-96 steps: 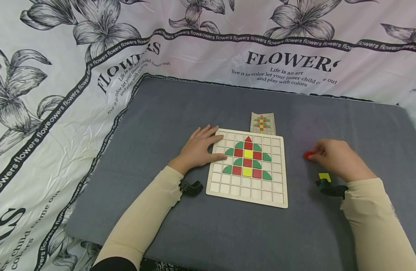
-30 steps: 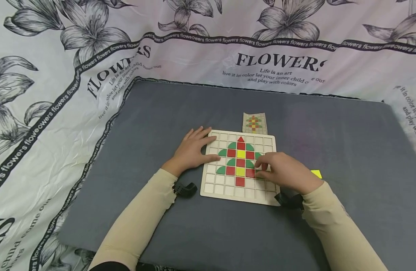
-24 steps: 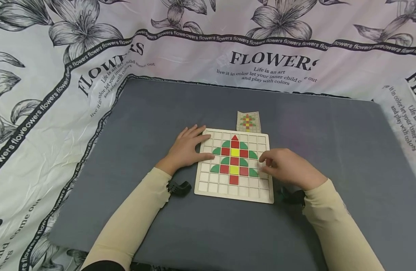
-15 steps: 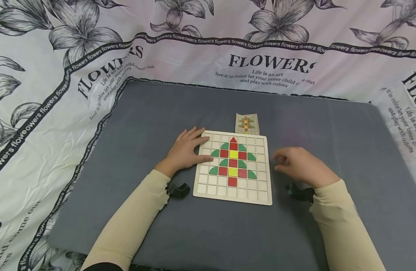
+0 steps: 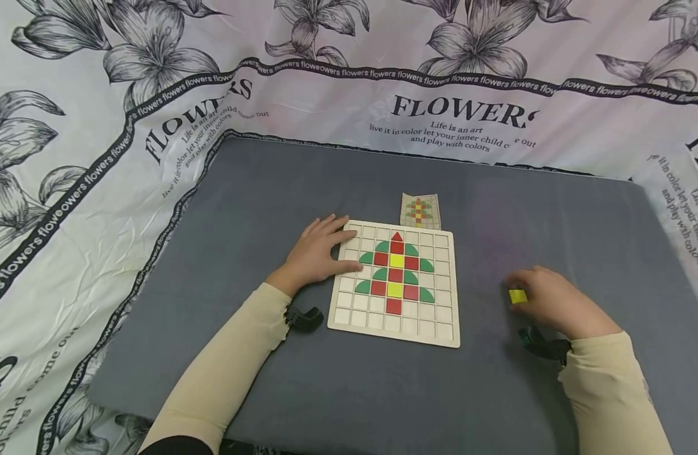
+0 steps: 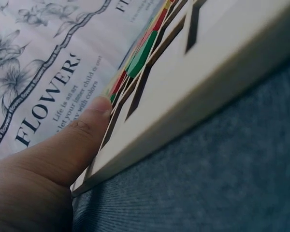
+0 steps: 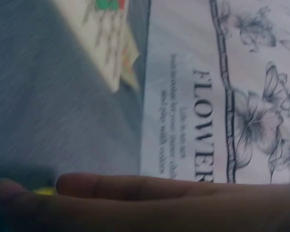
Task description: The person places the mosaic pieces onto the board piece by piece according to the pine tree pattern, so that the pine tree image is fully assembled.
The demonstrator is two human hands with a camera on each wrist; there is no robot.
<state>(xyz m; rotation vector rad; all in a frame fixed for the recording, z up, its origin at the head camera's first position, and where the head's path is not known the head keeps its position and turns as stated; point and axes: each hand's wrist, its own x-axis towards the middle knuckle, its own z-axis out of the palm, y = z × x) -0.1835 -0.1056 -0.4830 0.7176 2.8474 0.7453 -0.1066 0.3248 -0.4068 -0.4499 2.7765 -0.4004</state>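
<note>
A square wooden grid board (image 5: 360,318) lies on the grey table, with red, yellow and green tiles forming a tree in its cells. My left hand (image 5: 314,258) rests on the board's left edge, fingers spread, and its thumb (image 6: 70,150) lies over the rim in the left wrist view. Off to the right of the board, my right hand (image 5: 553,302) pinches a yellow square tile (image 5: 517,296) between thumb and index finger. In the right wrist view, only a sliver of the yellow tile (image 7: 44,191) shows between the fingertips.
Just behind the board's far edge lies a small pattern card (image 5: 420,211) printed with a similar tree. A white sheet (image 5: 326,95) with flowers and lettering stands along the table's back and left sides. Dark camera mounts (image 5: 305,319) sit at both wrists.
My right hand set a red square tile at the foot of the tree, then moved right off the board to the yellow tile and pinched it. The left hand stayed on the board.
</note>
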